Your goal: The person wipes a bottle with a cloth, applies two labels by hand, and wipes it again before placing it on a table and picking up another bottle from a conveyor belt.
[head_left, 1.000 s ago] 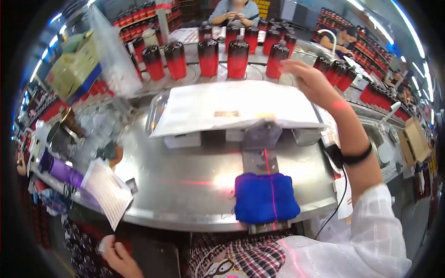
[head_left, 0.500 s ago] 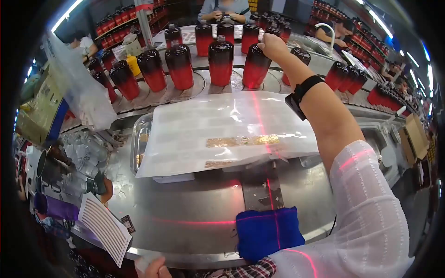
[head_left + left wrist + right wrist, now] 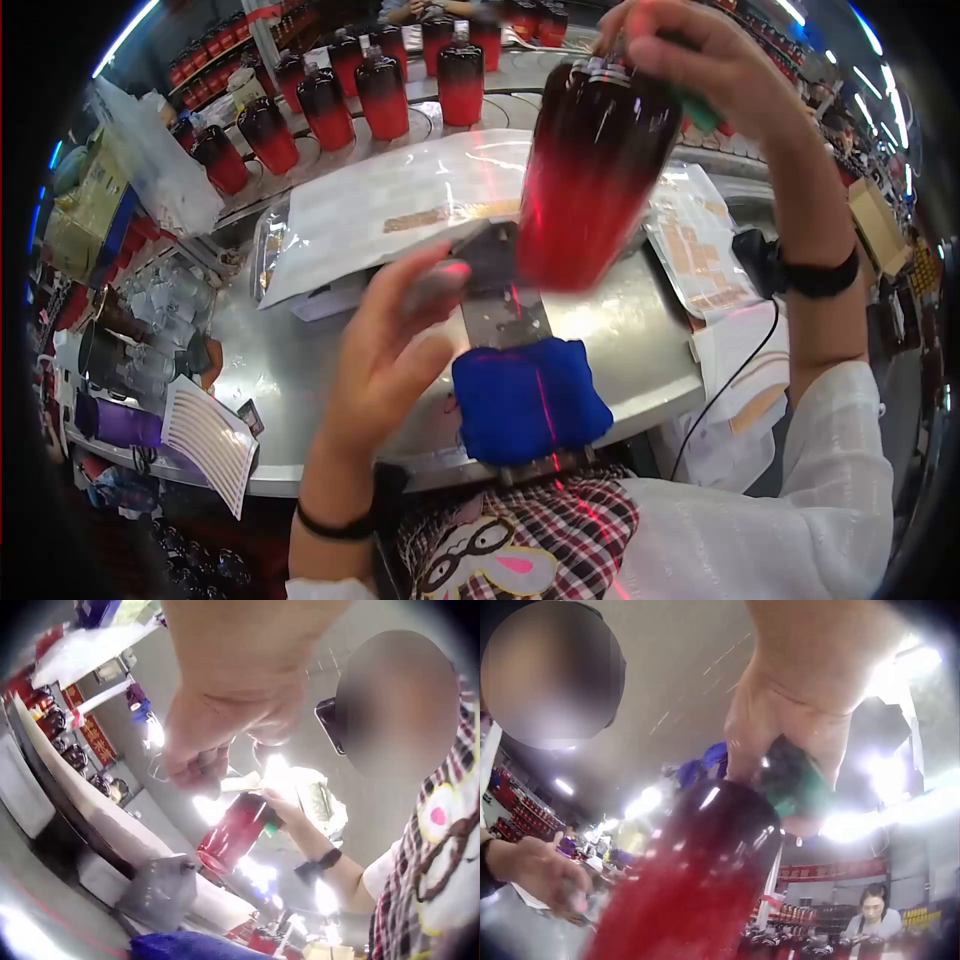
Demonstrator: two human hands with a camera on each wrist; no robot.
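My right hand point(image 3: 715, 65) grips a red bottle point(image 3: 595, 190) with a black top by its neck, above the bench and tilted. Something green point(image 3: 700, 112) shows under that hand, also in the right wrist view point(image 3: 814, 791). To the bottle's left is my raised left hand point(image 3: 385, 350), thumb apart and fingers bent, with a small pale thing point(image 3: 437, 288) held among them; blur hides its shape. The left wrist view shows the bottle point(image 3: 234, 832) beyond my left fingers, not touching them.
A folded blue cloth point(image 3: 530, 400) lies at the bench's front edge. Behind it is a white sheet point(image 3: 350, 205) with gold strips. More red bottles point(image 3: 460, 90) stand on the curved conveyor. A striped label sheet point(image 3: 210, 440) lies front left; clear glassware stands behind it.
My right hand has lifted a bottle from the conveyor and brought it nearer, over the sheet. My left hand has risen from the bench's front edge towards the bottle.
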